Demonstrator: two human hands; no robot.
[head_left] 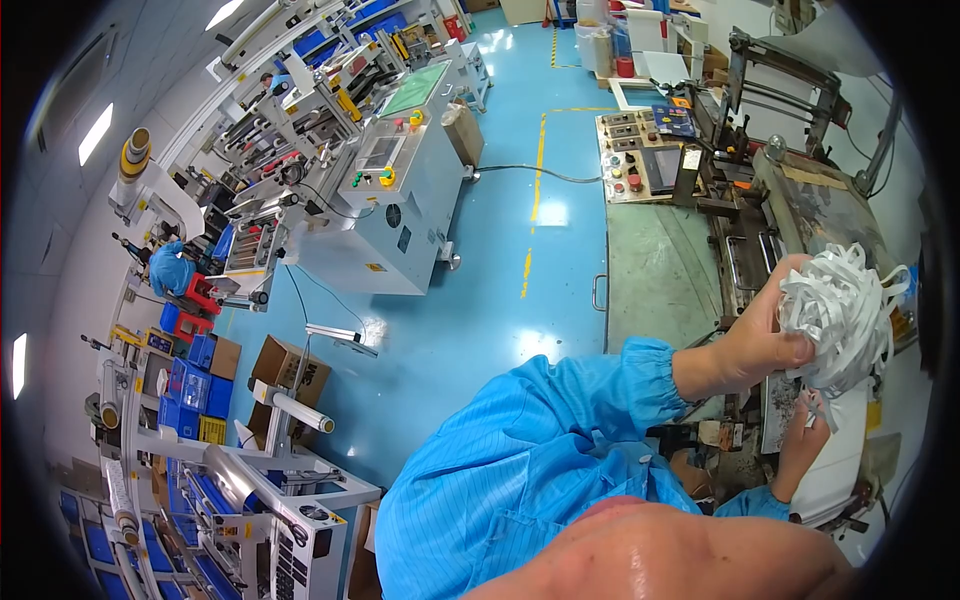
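Note:
A big tangled bundle of thin white strips (840,315) is gripped in my left hand (765,335), with the thumb pressed across its near side. Loops of the strips stick out past my fingers. Just below the bundle is my right hand (803,435), its fingers closed around a short piece of the white strip (815,408) by the fingertips. Both blue sleeves reach toward a worn, dark metal machine (745,270), and my hands are over its near part. The bundle covers part of the machine behind it.
A control panel (645,155) with knobs and a red button stands at the machine's far end. Across the blue floor (490,250) are a white machine cabinet (385,220), blue bins (190,385) and a cardboard box (290,375). A person in blue (172,268) sits at the far left.

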